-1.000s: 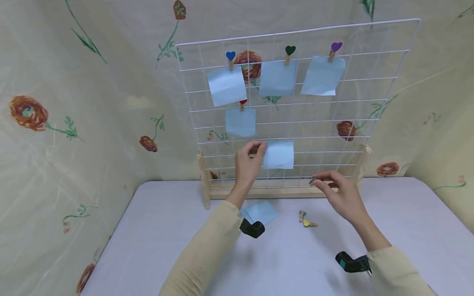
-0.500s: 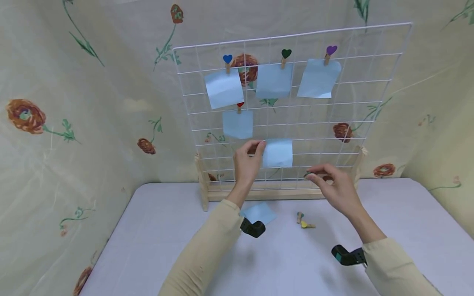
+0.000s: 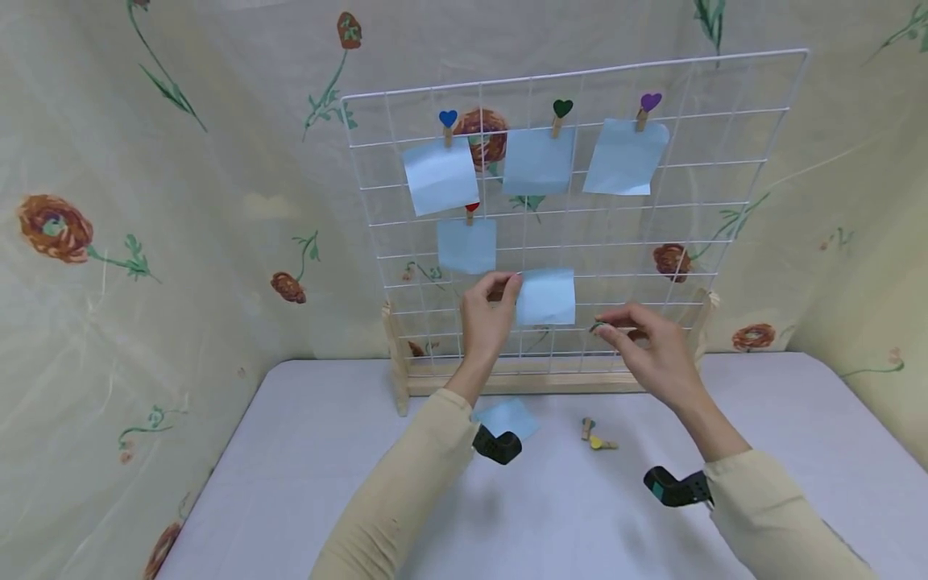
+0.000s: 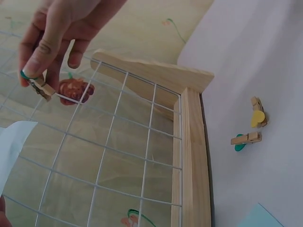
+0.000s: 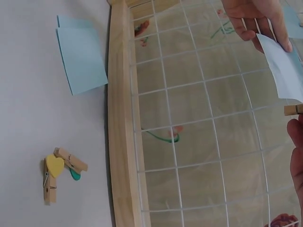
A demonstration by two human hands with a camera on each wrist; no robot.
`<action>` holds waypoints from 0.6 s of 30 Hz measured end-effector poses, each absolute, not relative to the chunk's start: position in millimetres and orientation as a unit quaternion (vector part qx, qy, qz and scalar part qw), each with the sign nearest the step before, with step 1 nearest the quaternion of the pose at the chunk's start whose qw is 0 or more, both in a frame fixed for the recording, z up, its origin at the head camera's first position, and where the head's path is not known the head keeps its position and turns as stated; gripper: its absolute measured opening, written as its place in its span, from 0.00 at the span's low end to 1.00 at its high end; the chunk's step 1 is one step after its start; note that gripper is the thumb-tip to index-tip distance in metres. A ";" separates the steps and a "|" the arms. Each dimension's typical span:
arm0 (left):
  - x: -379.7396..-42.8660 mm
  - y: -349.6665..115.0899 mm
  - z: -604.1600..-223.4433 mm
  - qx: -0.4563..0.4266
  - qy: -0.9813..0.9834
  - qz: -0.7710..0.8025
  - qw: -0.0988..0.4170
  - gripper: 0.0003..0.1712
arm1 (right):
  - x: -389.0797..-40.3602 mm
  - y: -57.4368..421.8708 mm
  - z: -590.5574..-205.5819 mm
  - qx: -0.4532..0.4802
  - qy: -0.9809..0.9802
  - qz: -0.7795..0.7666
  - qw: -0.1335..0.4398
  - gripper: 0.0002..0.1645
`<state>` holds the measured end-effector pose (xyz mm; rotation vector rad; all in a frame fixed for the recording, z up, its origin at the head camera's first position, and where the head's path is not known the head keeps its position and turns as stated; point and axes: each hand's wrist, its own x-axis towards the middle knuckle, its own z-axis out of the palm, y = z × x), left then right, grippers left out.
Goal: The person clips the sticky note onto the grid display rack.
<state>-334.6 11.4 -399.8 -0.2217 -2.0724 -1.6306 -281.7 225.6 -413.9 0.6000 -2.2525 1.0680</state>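
Note:
My left hand (image 3: 488, 316) pinches the left edge of a blue paper sheet (image 3: 547, 297) between thumb and fingers, in front of the lower part of a white wire grid (image 3: 629, 278). To the right of that sheet, my right hand (image 3: 656, 354) pinches a small wooden clothespin (image 4: 42, 88) with a green decoration. In the right wrist view the tip of this clothespin (image 5: 293, 110) shows just below the paper. Higher on the grid, several blue sheets (image 3: 538, 161) hang from clothespins with blue, dark green, purple and red hearts.
The grid stands in a wooden base (image 3: 536, 383) at the back of the white-covered table (image 3: 326, 483). On the table lie two clothespins, one with a yellow heart (image 5: 55, 165) and one with a green heart (image 5: 75, 174), and loose blue sheets (image 5: 80, 59). A flowered cloth (image 3: 181, 322) hangs behind.
My right hand has moved up and left with the clothespin, closer to the paper. My left hand has raised the sheet slightly against the grid.

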 end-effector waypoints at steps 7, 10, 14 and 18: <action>-335.2 9.4 -397.9 -0.093 -0.756 -0.599 0.246 0.13 | -285.3 221.9 -406.6 0.219 -0.847 0.386 0.293 0.09; -335.9 8.8 -395.6 -0.103 -0.750 -0.604 0.248 0.13 | -287.4 220.7 -400.7 0.219 -0.846 0.388 0.293 0.10; -336.9 8.8 -393.4 -0.109 -0.745 -0.608 0.251 0.13 | -288.5 218.7 -393.9 0.219 -0.845 0.390 0.292 0.10; -336.6 8.4 -393.3 -0.105 -0.744 -0.610 0.250 0.12 | -289.6 215.6 -388.6 0.216 -0.846 0.394 0.287 0.10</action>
